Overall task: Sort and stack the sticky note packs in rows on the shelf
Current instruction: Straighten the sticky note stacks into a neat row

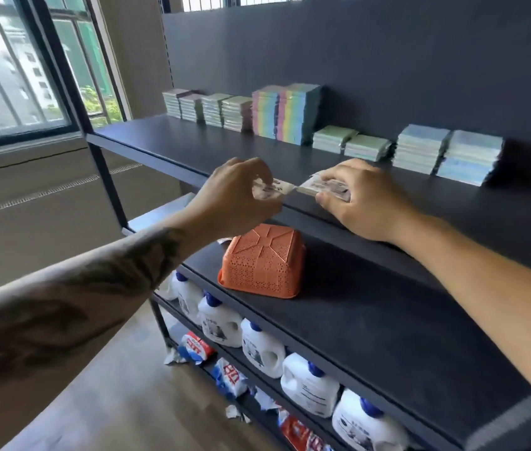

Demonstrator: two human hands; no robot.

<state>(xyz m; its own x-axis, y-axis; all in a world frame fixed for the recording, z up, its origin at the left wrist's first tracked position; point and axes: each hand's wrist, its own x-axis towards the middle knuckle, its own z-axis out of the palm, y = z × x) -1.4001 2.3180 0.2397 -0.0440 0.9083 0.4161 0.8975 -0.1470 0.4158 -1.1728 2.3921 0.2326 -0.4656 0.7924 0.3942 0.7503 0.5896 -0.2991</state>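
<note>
Orange plastic, perforated all over: one basket (pixel 262 262) lies upside down on the middle shelf (pixel 371 320), below and between the two hands, so nothing shows inside it.

From the head camera, the left hand (pixel 238 193) pinches a small wrapped sticky note pack (pixel 270 190) between thumb and curled fingers. Just beside it, the right hand (pixel 362 200) curls around a second, thicker pack or small bundle (pixel 326 189), thumb underneath. The two packs nearly meet at their near corners, above the front edge of the top shelf (pixel 192 148). Print on the wrappers is too blurred to read.

Beyond the hands, sticky note stacks stand in a row along the back of the top shelf. Far beyond the left grip are four short pale green stacks (pixel 208 109). Next come two tall rainbow-striped stacks (pixel 285 113), the tallest there. Directly beyond the right grip are two low green stacks (pixel 350 143), only a few packs high. Further right stand two blue stacks (pixel 446 154) of middling height.

Beneath the basket's shelf, a lower shelf carries at least seven white detergent jugs with blue caps (pixel 262 349) in a line. Red, white and blue bags (pixel 195 348) lie below those, some near the wooden floor (pixel 121 402).

The shelving is dark matte with a dark back panel (pixel 388 53). Left of the left forearm, a barred window (pixel 13 76) shows buildings and greenery outside.
</note>
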